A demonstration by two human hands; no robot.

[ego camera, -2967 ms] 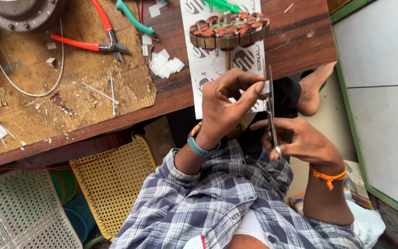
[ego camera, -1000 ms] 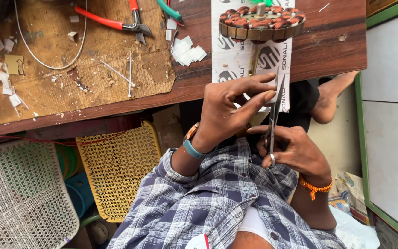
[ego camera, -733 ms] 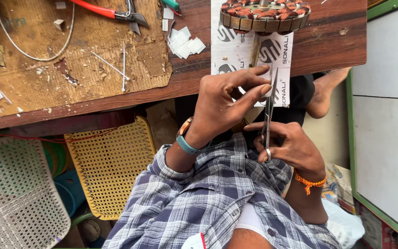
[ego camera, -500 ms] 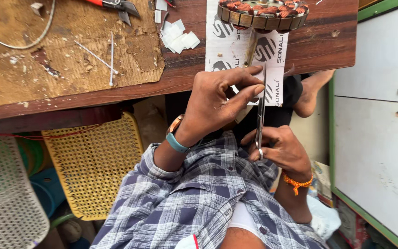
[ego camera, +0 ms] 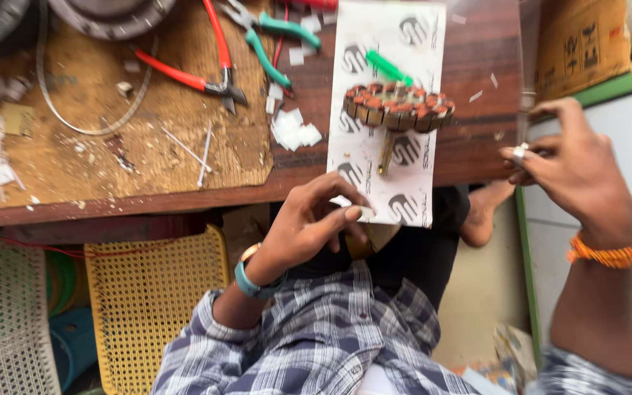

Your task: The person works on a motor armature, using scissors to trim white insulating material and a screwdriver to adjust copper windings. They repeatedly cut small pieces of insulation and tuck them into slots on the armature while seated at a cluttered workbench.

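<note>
Wooden workbench [ego camera: 477, 58], cluttered. Near edge: left hand [ego camera: 309, 227] pinches a small white paper strip [ego camera: 363, 213]. Right hand [ego camera: 576, 172], raised at right, blurred, fingers curled; contents unclear. Farther: wound stator [ego camera: 398, 107] on printed sheet [ego camera: 385, 175]; beyond, red pliers [ego camera: 199, 66], green pliers [ego camera: 272, 36].

I am seeing open desk [ego camera: 477, 66] wood at three o'clock of the copper-wound stator [ego camera: 399, 108], where a hand could be passing. At nine o'clock of it, white paper scraps [ego camera: 294, 130] are crowding the way, and at ten o'clock the green-handled pliers [ego camera: 272, 44] and red-handled pliers [ego camera: 199, 66] are blocking. My left hand [ego camera: 316, 227] is sitting at six o'clock below the printed sheet [ego camera: 396, 190]; my right hand [ego camera: 572, 168] is hanging off the desk edge at three o'clock.
</note>
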